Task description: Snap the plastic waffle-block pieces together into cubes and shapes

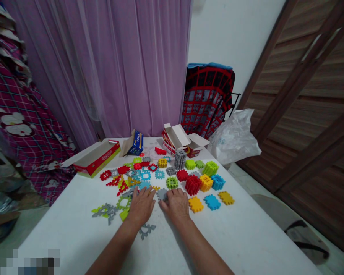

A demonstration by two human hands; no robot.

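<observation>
My left hand (142, 204) lies palm down over the loose pieces, its fingers apart, near a yellow piece (155, 188) and a lime green piece (124, 214). My right hand (176, 204) is beside a flat grey toothed piece (161, 194); its fingertips touch or nearly touch that piece, and whether they grip it is hard to tell. Just beyond it sits a lime green windowed block (172, 182). To the right are a red stack (193, 185), a yellow stack (206, 183) and flat yellow (195, 204) and blue (212, 202) squares.
Open boxes, red and green (99, 162), blue (137, 142) and red and white (179, 140), stand at the back of the white table (226, 240). A tall grey stack (180, 159) stands before them. A plastic bag (235, 137) hangs at the right edge.
</observation>
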